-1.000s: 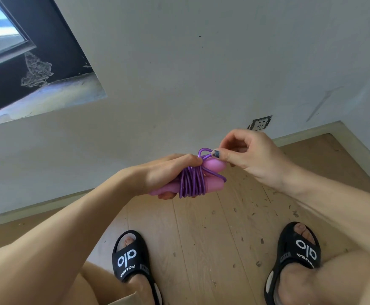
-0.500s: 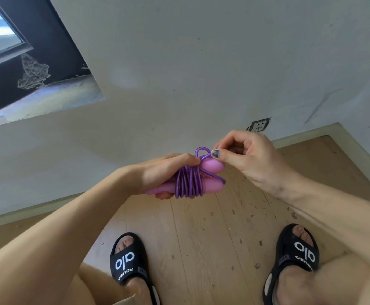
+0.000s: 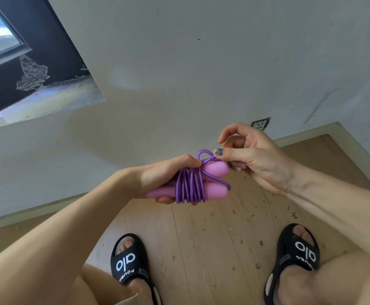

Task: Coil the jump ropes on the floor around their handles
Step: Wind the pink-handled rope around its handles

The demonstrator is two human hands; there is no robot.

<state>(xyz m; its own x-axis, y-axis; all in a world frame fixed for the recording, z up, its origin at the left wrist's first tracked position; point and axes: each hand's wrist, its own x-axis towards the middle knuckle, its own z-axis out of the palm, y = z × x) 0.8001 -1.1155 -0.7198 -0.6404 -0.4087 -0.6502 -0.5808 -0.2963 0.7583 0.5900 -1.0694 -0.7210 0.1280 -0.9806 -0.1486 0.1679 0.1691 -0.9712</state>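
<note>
Two pink handles [image 3: 215, 191] of a jump rope lie side by side, bound by several turns of purple rope [image 3: 190, 187]. My left hand [image 3: 164, 175] grips the handles from the left, thumb on top of the coils. A small loop of purple rope [image 3: 203, 154] sticks up above the upper handle. My right hand [image 3: 253, 156] pinches the rope right beside that loop, thumb laid over it, with the forefinger lifted and curled above.
I stand on a wooden floor [image 3: 212, 249] in black slippers, the left slipper [image 3: 129, 264] and the right slipper [image 3: 297, 256]. A white wall [image 3: 201, 73] with a baseboard and a socket [image 3: 260, 123] is close ahead. A dark window opening [image 3: 21, 62] is at upper left.
My right forefinger has lifted off the rope and curled upward while the thumb stays on the loop. The bundle and my left hand hold steady.
</note>
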